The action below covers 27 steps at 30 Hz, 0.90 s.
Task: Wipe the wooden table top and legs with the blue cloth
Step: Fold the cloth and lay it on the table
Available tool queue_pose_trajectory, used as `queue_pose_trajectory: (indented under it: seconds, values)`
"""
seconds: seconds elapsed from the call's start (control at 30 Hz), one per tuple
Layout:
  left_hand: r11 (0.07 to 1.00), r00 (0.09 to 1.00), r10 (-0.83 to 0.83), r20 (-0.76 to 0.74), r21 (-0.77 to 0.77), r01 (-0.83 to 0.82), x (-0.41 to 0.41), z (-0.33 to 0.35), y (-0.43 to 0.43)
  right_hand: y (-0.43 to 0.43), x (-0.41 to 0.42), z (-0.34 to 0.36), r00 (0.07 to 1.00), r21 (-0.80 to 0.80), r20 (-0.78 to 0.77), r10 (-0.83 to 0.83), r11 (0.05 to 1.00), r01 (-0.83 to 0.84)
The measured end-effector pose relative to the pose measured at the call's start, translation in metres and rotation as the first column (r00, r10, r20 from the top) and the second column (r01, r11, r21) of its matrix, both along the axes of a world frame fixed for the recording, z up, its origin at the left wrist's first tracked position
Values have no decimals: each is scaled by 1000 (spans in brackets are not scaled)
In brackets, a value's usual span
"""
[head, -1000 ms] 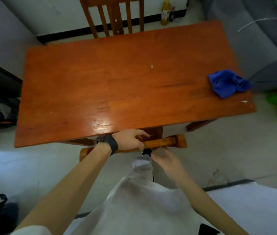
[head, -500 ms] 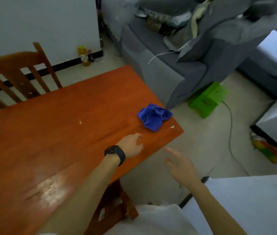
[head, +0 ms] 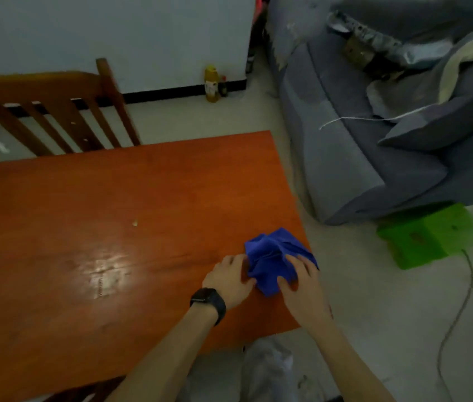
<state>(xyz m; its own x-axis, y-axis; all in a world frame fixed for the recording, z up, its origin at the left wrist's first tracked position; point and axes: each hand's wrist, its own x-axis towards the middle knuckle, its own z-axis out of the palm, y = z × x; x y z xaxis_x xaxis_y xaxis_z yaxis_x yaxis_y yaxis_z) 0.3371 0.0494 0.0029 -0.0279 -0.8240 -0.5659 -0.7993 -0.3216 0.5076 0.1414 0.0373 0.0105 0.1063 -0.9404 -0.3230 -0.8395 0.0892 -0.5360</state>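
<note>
The wooden table (head: 113,227) fills the left and middle of the view, its broad top open to long strokes, with a chair (head: 55,111) drawn up at its far side. The blue cloth (head: 270,253) lies bunched at the table's near right corner, close to the edge, where both hands can reach it. The right hand (head: 299,282) is curled over the cloth's right flank with its thumb tucked into the fabric, apparently gathering it into a pad. The left hand (head: 229,278) sits against the cloth's left edge. The picture is dim and soft, so I cannot tell whether it pinches the fabric or merely steadies it. A pale crumb (head: 134,223) lies mid-table, so wiping seems not yet begun.
</note>
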Motion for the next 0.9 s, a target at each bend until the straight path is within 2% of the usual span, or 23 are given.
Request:
queue_pose_trajectory:
  seconds: [0.07,0.13,0.2,0.27,0.3,0.4,0.5,0.63,0.73,0.9]
  values:
    - [992,992,124,5,34,-124,-13,-11,-12,-28,-3,-13,981,-101,-55,184,977,-188]
    - [979,980,194,37,55,-195,-27,-15,-27,-59,-4,-28,898,-182,-151,413,881,-436]
    - [980,977,177,119,66,-186,-39,-18,-31,-75,-3,-38,780,-96,-227,583,784,-614]
    - [984,970,146,196,77,-163,-50,-10,-32,-87,-9,-43,707,-8,-226,670,724,-690]
    - [985,967,142,213,70,-161,-55,-5,-32,-93,-12,-42,696,12,-211,686,714,-700]
    - [985,952,172,253,-15,-174,-59,13,-29,-110,-22,-31,683,-67,-179,708,684,-726]
    - [972,935,230,269,-119,-205,-52,41,-19,-123,-33,-13,695,-130,-42,718,686,-716]
    - [906,912,386,138,-245,-346,-33,79,-11,-139,-37,47,666,-101,153,730,682,-724]
    - [842,878,475,57,-321,-434,-19,106,-10,-149,-30,92,668,-162,197,717,696,-699]
    - [746,857,514,-42,-471,-471,0,160,-12,-154,-25,156,732,-271,315,604,797,-540]
